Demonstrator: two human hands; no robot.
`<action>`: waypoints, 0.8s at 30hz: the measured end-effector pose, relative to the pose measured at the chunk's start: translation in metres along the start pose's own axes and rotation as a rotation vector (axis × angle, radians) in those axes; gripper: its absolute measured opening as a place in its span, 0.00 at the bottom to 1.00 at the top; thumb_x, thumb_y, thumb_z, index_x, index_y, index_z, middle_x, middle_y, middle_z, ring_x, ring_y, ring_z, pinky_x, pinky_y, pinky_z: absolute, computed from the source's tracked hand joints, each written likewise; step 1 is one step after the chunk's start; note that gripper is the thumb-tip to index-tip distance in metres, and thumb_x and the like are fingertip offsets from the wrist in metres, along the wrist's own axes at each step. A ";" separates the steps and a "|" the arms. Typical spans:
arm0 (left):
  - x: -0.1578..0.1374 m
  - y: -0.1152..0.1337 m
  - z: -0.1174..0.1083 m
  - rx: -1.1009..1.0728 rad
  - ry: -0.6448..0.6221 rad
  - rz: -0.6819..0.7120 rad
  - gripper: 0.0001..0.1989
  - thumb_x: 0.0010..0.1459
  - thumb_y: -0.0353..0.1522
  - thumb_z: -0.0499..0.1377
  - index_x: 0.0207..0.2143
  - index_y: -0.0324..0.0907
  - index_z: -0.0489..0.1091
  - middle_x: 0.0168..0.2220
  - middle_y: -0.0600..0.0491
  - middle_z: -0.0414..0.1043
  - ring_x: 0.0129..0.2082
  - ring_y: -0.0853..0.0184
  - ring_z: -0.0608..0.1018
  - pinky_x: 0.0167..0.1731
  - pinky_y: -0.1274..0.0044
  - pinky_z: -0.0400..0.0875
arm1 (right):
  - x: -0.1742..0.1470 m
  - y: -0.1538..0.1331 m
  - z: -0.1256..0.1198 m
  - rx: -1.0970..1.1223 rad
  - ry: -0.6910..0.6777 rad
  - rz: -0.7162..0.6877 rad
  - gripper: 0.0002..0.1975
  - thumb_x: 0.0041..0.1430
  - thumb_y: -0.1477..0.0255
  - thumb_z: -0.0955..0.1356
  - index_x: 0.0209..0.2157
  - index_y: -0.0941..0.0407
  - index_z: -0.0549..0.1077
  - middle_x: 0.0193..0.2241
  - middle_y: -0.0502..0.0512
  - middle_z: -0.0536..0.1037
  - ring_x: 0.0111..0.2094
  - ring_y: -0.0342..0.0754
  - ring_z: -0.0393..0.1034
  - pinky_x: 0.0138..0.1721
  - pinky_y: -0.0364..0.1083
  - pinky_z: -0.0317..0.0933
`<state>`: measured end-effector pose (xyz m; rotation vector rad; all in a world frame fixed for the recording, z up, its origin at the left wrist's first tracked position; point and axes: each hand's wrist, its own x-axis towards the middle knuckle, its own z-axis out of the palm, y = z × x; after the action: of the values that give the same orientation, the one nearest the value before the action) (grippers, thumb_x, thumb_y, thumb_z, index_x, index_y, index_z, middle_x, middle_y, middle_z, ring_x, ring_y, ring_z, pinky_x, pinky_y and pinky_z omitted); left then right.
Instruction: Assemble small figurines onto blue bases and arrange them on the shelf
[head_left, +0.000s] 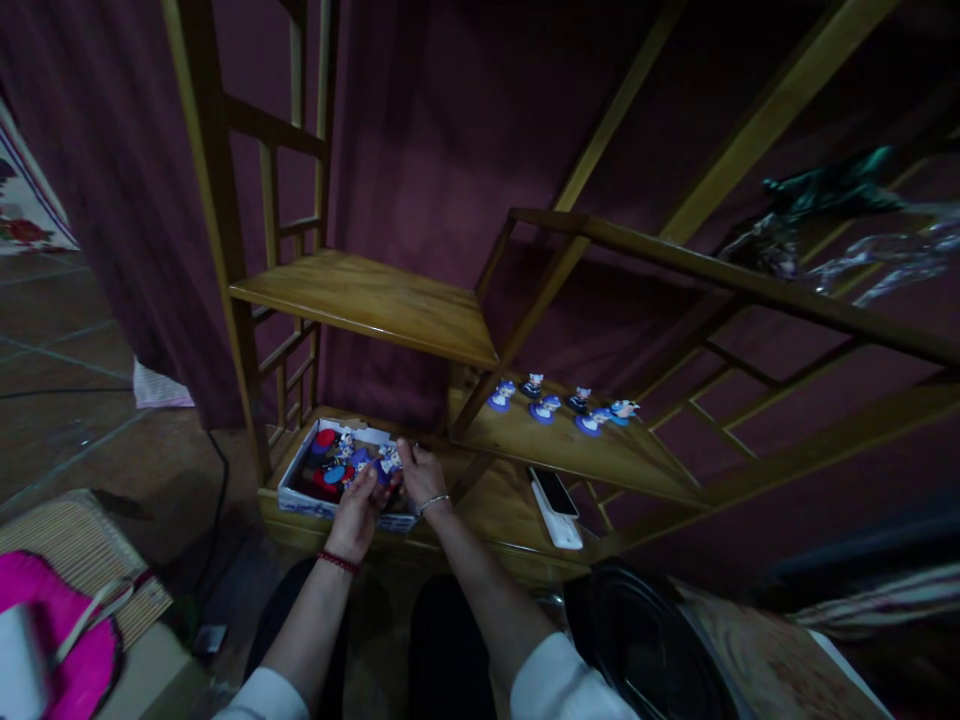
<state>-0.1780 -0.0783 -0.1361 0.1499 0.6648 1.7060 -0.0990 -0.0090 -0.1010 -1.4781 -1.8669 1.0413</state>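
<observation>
Above the right part of a white box (289, 490), my left hand (356, 520) and my right hand (422, 476) meet around a small white-and-purple figurine (389, 459). Both hands are closed on it, the left one low near its purple base and the right one at its side. My fingers hide part of the figurine. Inside the box lie several more figurines, with a red base (325, 440) and a blue base (334, 474) showing among them.
Several figurines (544, 408) stand on the raised wooden shelf (517, 435) to the right. A phone (555, 492) lies on a white object (559, 528) on the lower board. A bare shelf board (367, 295) juts out above the box. A black bag (637, 640) sits at lower right.
</observation>
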 end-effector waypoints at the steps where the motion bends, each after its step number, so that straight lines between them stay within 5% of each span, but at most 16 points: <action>1: -0.004 -0.001 0.001 -0.003 -0.012 -0.005 0.15 0.45 0.32 0.63 0.37 0.40 0.70 0.29 0.53 0.73 0.27 0.73 0.73 0.27 0.82 0.65 | -0.005 -0.002 -0.003 0.002 -0.007 -0.009 0.25 0.56 0.52 0.54 0.20 0.55 0.66 0.13 0.49 0.70 0.13 0.40 0.62 0.16 0.38 0.55; 15: -0.059 -0.009 0.016 -0.032 -0.054 -0.094 0.08 0.50 0.32 0.59 0.33 0.37 0.70 0.32 0.51 0.73 0.29 0.73 0.74 0.29 0.83 0.68 | -0.067 -0.013 -0.059 0.125 -0.150 -0.067 0.16 0.56 0.59 0.59 0.25 0.56 0.67 0.12 0.47 0.70 0.12 0.42 0.65 0.12 0.38 0.54; 24: -0.092 -0.004 0.040 -0.029 -0.018 -0.091 0.06 0.51 0.29 0.58 0.32 0.36 0.70 0.32 0.49 0.73 0.30 0.72 0.74 0.27 0.83 0.70 | -0.093 -0.020 -0.079 0.200 -0.202 -0.126 0.13 0.55 0.62 0.61 0.31 0.57 0.71 0.14 0.47 0.72 0.16 0.41 0.66 0.18 0.38 0.60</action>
<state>-0.1331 -0.1503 -0.0820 0.1122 0.6241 1.6245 -0.0234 -0.0816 -0.0355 -1.1634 -1.9006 1.3141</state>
